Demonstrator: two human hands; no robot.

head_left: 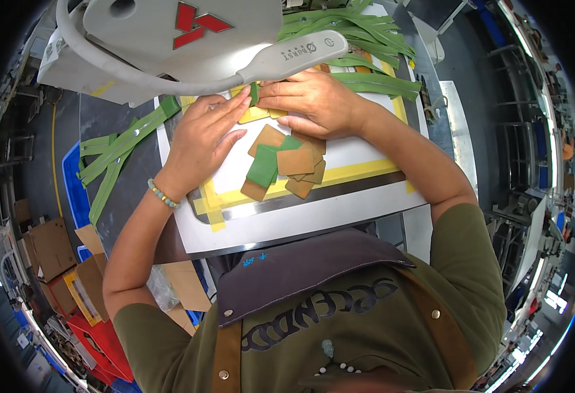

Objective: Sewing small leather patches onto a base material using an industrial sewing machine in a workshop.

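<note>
Under the front of a white sewing machine (189, 52), a small green leather-like piece (254, 93) stands between my two hands' fingertips. My left hand (202, 131) lies with its fingers stretched out, the fingertips touching the left side of that piece. From the right, my right hand (317, 101) has its fingers bent and pressed together against the piece, its thumb lower down. Yellow flat pieces (255, 115) show beneath my fingers. Nearer me, a loose pile of tan squares (295, 162) and green squares (261, 165) lies on the white work surface (228, 177). The needle area is hidden.
Long green zipper strips (130, 141) hang at the left, and more green strips (379, 84) are heaped at the far right. A white handheld-looking lamp (294, 56) on a bent neck reaches over my hands. Yellow tape (359, 171) borders the surface. Cardboard boxes (48, 249) stand lower left.
</note>
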